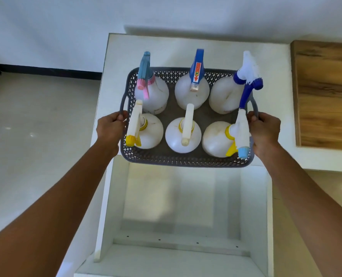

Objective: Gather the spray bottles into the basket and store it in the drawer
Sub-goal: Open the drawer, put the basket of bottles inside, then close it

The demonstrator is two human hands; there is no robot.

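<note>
- Six spray bottles (187,132) upright in the basket (178,159), over the worktop's (276,76) near edge.
- Left hand (110,126), right hand (264,128) clenched on its side handles.
- Tilt it lowering into the open drawer (186,196) and bottles could topple.

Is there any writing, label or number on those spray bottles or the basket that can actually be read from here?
Red and orange label on the blue trigger head of the white plastic spray bottle in the middle of the back row: it shows lines of print, a small round symbol and a downward arrow, but all too small and blurred to read.
Faint reddish marks low on the back-right white bottle: unreadable.
Grey perforated plastic basket, other bottles, white cabinet: no text visible.
</note>
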